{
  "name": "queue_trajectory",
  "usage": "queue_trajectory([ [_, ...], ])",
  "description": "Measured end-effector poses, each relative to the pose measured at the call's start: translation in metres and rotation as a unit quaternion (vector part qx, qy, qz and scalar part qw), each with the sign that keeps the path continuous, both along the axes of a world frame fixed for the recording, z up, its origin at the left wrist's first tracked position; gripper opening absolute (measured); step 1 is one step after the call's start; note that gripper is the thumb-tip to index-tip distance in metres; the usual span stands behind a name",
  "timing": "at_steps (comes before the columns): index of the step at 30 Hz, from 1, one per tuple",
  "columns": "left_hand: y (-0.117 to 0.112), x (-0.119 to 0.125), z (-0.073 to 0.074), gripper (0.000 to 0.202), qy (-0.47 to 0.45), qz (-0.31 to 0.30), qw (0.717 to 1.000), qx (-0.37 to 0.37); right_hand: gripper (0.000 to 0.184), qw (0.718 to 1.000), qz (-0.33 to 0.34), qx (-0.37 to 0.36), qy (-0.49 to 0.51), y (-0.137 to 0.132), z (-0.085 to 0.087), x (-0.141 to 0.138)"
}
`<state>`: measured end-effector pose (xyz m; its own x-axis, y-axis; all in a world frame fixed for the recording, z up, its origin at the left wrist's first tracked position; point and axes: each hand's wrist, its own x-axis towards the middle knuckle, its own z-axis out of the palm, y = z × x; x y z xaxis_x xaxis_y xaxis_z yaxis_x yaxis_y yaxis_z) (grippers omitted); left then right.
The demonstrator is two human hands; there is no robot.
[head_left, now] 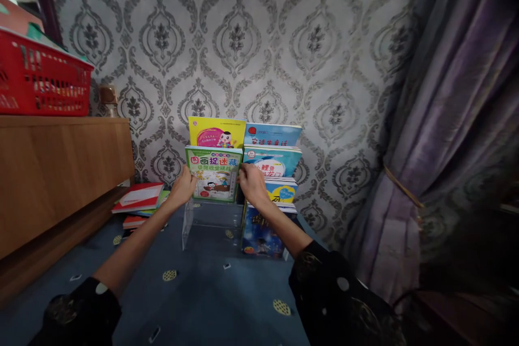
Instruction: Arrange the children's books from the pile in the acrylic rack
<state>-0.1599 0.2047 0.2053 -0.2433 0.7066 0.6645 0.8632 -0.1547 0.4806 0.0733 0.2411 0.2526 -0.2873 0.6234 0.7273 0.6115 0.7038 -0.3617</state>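
Observation:
Both my hands grip a green picture book (214, 175) by its opposite sides. My left hand (184, 186) is closed on its left edge, and my right hand (252, 181) is closed on its right edge. The book stands upright on a clear tiered acrylic rack (213, 221). A yellow book (217, 131) with a pink oval rises behind it. In the rack's right column several books stand one tier above another: a light blue one (275, 134) at the back, more below it, and a dark blue one (263, 235) lowest, partly behind my right forearm.
Several books (140, 198) lie piled on the patterned blue cloth (194, 292), beside a wooden cabinet (60, 173). A red plastic basket (48, 75) sits on the cabinet. Patterned wallpaper (275, 38) is behind the rack, and a tied purple curtain (413, 173) hangs on the right.

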Motion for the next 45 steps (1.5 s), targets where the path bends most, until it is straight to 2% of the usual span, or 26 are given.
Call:
queue_trajectory([
  [5, 0.001, -0.005, -0.001, 0.023, -0.001, -0.023, 1.0, 0.017, 0.028, 1.0, -0.003, 0.013, -0.015, -0.004, 0.0, 0.002],
  [9, 0.002, -0.008, -0.001, 0.023, -0.007, -0.031, 0.999, 0.016, 0.029, 1.0, -0.001, -0.015, -0.027, -0.008, 0.004, 0.003],
  [16, 0.001, -0.013, 0.003, 0.021, -0.015, -0.056, 0.998, 0.016, 0.027, 0.997, 0.034, -0.063, -0.015, -0.009, 0.008, 0.006],
  [24, -0.003, -0.015, 0.008, 0.025, -0.013, -0.075, 0.997, 0.014, 0.025, 0.994, 0.076, -0.081, -0.005, -0.008, 0.01, 0.011],
  [30, -0.003, -0.016, 0.007, 0.031, -0.009, -0.074, 0.997, 0.016, 0.024, 0.993, 0.1, -0.068, 0.014, 0.001, 0.003, 0.013],
  [33, -0.007, -0.025, -0.001, 0.038, -0.005, -0.062, 0.998, 0.012, 0.029, 0.99, 0.119, -0.051, 0.055, 0.003, -0.006, 0.017],
  [36, -0.018, -0.04, -0.025, 0.042, 0.002, -0.027, 1.0, -0.016, 0.036, 0.983, 0.136, -0.034, 0.115, -0.012, -0.021, 0.023],
  [38, -0.028, -0.052, -0.051, 0.038, 0.011, 0.006, 0.998, -0.055, 0.037, 0.977, 0.157, -0.023, 0.141, -0.033, -0.036, 0.026],
  [40, -0.04, -0.065, -0.078, 0.029, 0.024, 0.04, 0.993, -0.106, 0.034, 0.975, 0.188, -0.026, 0.118, -0.057, -0.059, 0.028],
  [43, -0.055, -0.088, -0.108, 0.021, 0.047, 0.098, 0.979, -0.17, 0.031, 0.966, 0.25, -0.058, 0.035, -0.09, -0.111, 0.028],
  [45, -0.061, -0.105, -0.117, 0.022, 0.066, 0.144, 0.969, -0.192, 0.032, 0.956, 0.279, -0.087, -0.008, -0.104, -0.158, 0.027],
])
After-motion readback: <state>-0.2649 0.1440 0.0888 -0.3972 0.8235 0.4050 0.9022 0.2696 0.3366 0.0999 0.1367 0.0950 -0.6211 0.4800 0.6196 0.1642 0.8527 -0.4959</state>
